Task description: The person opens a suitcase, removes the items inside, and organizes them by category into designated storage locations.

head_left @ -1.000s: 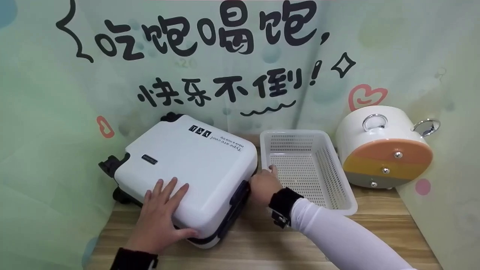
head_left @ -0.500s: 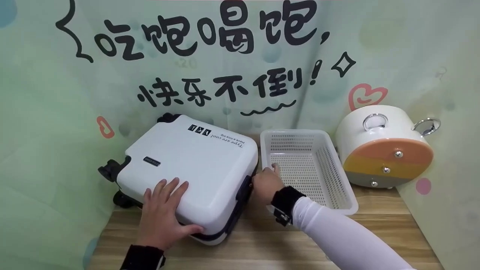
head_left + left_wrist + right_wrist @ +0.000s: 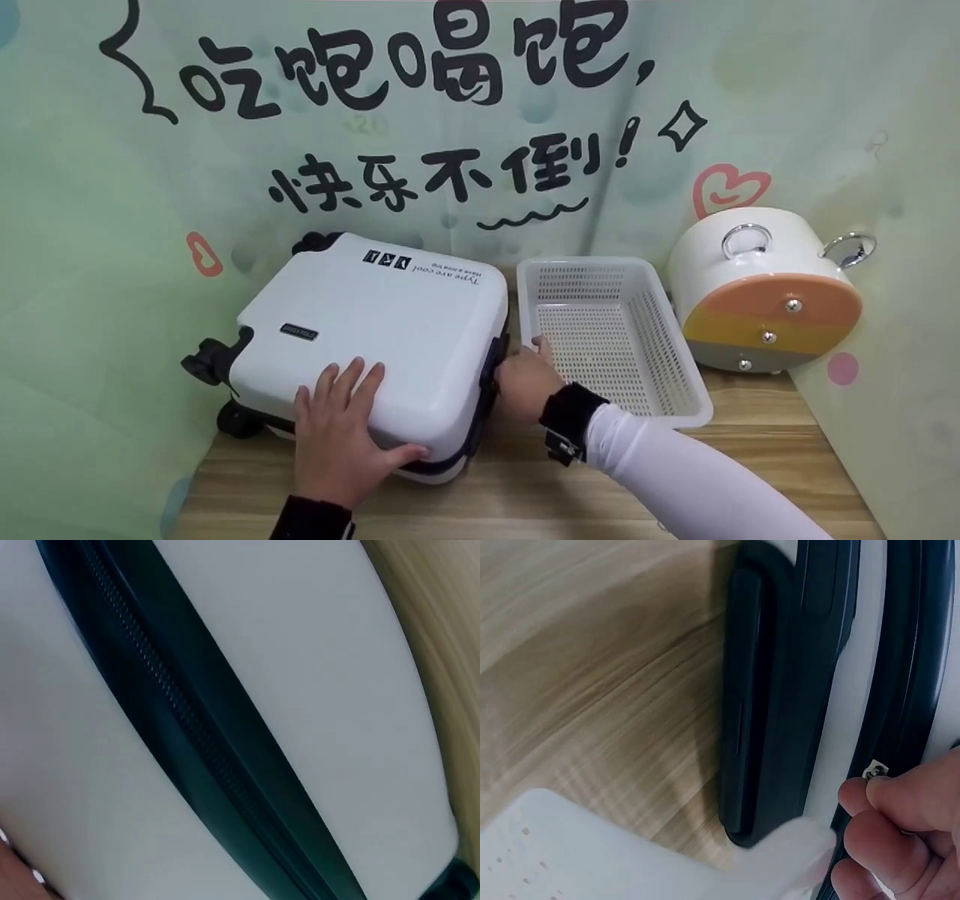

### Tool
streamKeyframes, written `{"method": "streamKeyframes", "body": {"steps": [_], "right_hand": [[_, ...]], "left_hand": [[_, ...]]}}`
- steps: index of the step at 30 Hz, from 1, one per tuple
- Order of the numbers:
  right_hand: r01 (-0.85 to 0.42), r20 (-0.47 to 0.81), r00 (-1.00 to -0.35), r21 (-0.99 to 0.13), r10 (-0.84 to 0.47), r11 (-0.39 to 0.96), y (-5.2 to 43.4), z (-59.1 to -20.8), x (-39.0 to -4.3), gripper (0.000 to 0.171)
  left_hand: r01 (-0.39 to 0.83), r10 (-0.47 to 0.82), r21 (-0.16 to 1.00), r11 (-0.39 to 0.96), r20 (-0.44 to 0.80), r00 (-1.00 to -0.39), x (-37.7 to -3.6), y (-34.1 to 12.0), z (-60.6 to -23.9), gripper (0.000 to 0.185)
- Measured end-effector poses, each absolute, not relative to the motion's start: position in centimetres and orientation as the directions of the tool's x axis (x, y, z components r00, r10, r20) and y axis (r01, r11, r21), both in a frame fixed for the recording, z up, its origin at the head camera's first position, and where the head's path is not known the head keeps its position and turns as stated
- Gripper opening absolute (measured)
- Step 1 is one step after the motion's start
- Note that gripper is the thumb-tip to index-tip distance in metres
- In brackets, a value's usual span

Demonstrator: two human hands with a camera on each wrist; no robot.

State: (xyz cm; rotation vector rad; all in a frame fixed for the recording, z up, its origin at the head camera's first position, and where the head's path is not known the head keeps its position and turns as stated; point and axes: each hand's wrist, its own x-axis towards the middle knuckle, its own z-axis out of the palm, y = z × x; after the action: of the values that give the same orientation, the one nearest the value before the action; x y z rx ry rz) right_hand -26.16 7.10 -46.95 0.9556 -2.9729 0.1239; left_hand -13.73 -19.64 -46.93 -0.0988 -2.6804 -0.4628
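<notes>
A white hard-shell suitcase (image 3: 375,337) lies flat on the wooden table, its wheels pointing left. My left hand (image 3: 345,435) rests on its top near the front edge, fingers spread and thumb over the near corner. At the suitcase's right side, my right hand (image 3: 527,384) is curled. The right wrist view shows that hand's thumb and finger pinching a small metal zipper pull (image 3: 875,769) on the dark zipper band (image 3: 904,675). A black side handle (image 3: 757,697) sits beside it. In the left wrist view the zipper (image 3: 176,701) runs along the suitcase's edge with its teeth meshed.
A white perforated plastic basket (image 3: 694,382) stands just right of the suitcase, close to my right hand. Farther right is a white rounded container (image 3: 720,247) with a striped front and chrome handles. A printed cloth (image 3: 450,135) hangs behind.
The suitcase has turned a little counterclockwise, its wheeled end coming nearer and its near corner shifting right. My left hand has moved right with it. The right hand stays almost in place.
</notes>
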Motion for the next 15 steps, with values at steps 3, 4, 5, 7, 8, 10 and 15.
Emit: {"method": "streamKeyframes", "body": {"steps": [3,4,5,7,8,10,15], "right_hand": [[-0.590,0.050,-0.808,-0.072,-0.588,0.804,7.2,-47.0,-26.2,0.019],[-0.590,0.056,-0.807,-0.072,-0.588,0.804,7.2,-46.9,-26.2,0.019],[-0.591,0.061,-0.807,-0.067,-0.588,0.804,7.2,-46.8,-26.2,0.019],[-0.589,0.066,-0.808,-0.060,-0.586,0.806,7.2,-46.6,-26.3,0.017],[-0.589,0.069,-0.808,-0.054,-0.585,0.807,7.2,-46.5,-26.3,0.016],[-0.584,0.073,-0.811,-0.041,-0.580,0.811,7.2,-46.3,-26.3,0.015],[-0.580,0.088,-0.813,-0.036,-0.575,0.814,7.3,-46.3,-26.3,0.015]], "left_hand": [[0.109,-0.030,0.311,0.944,0.410,-0.912,-13.4,-18.7,-46.7,0.128],[0.104,-0.032,0.315,0.943,0.398,-0.917,-13.3,-18.6,-46.4,0.127],[0.104,-0.028,0.322,0.941,0.381,-0.924,-13.3,-18.7,-46.0,0.125],[0.116,0.001,0.326,0.938,0.331,-0.944,-13.4,-19.3,-45.1,0.121],[0.124,0.020,0.325,0.938,0.305,-0.952,-13.6,-19.8,-44.7,0.120],[0.141,0.055,0.322,0.936,0.261,-0.964,-14.2,-21.1,-43.8,0.119],[0.151,0.080,0.271,0.951,0.257,-0.963,-15.5,-24.2,-43.6,0.129]]}}
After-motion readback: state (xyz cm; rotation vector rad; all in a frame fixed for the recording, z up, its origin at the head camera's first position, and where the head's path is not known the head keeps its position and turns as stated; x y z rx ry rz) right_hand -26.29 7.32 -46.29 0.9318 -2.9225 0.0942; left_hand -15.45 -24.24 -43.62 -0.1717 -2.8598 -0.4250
